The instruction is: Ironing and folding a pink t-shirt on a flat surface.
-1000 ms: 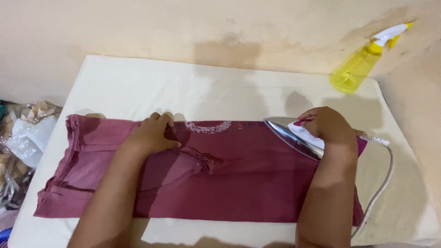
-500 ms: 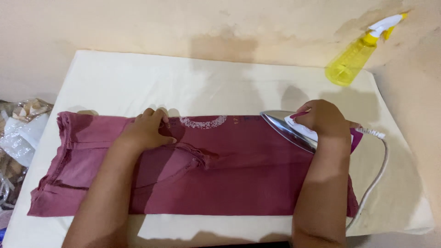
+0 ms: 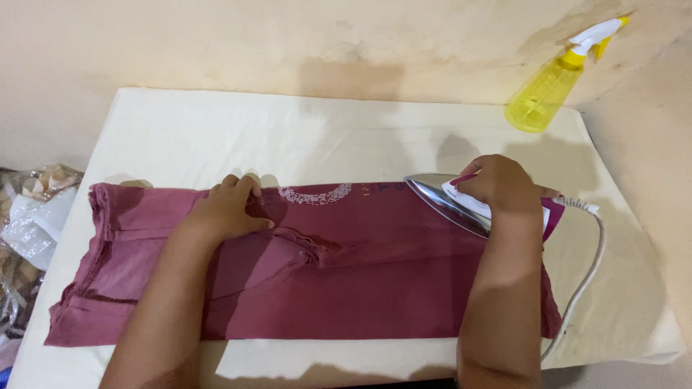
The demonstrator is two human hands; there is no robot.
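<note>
Maroon garment (image 3: 375,281), cream cover (image 3: 303,137), yellow spray bottle (image 3: 540,97)

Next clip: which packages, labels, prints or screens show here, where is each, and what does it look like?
Spray bottle: far right corner of the cream pad, translucent yellow, white-and-yellow trigger, no label visible.
Printed motif: far edge of the maroon garment, beside the left hand, pale ring shape.
Crinkled clear plastic bags: left of the pad.
No screens.

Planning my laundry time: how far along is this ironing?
Done: the maroon garment lies folded on the cream pad. In hand: the right hand holds the iron tilted at its right end; the left hand pins the cloth. Left: creases at its middle fold.
</note>
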